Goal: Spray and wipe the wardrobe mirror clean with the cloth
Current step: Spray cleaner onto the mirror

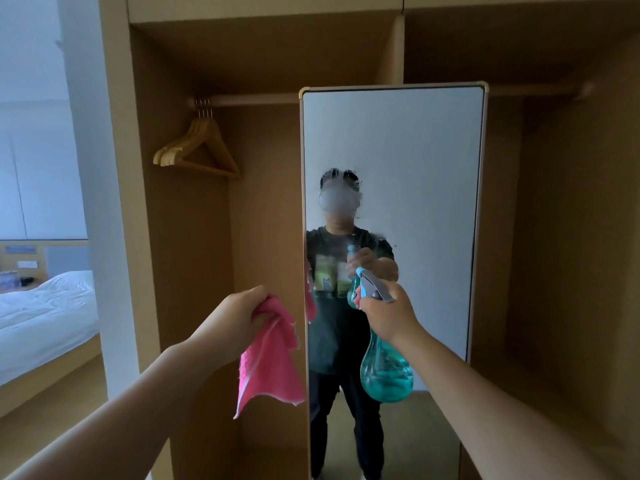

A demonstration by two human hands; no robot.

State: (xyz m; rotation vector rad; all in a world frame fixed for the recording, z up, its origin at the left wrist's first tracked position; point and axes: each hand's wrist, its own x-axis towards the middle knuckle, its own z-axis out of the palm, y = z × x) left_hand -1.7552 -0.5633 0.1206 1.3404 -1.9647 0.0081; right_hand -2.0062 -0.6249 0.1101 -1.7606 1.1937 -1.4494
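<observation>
Pink cloth (270,355) hangs bunched from the left hand (239,315), whose fingers are closed around its upper edge; the free corners drape below the hand and toward the forearm. The left hand is raised in front of the open wardrobe (180,237), just to the left of the mirror's vertical edge and not touching the glass. The right hand (389,311) is wrapped around the neck of a teal translucent spray bottle (386,372), with the grey trigger head (372,284) projecting above and to the left of the knuckles and pointing at the mirror (415,161). The bulbous bottle body hangs below the right hand and holds liquid in its lower part. The mirror stands directly ahead of both hands, a tall panel with a pale metal frame, upright in the wardrobe. A fogged, misted patch lies on the glass above the right hand. The glass reflects the person, the bottle and a strip of the cloth. Wooden hangers (199,148) hang from the rail (249,98) above and beyond the left hand. A bed (45,306) with white bedding lies far to the left of the left hand.
</observation>
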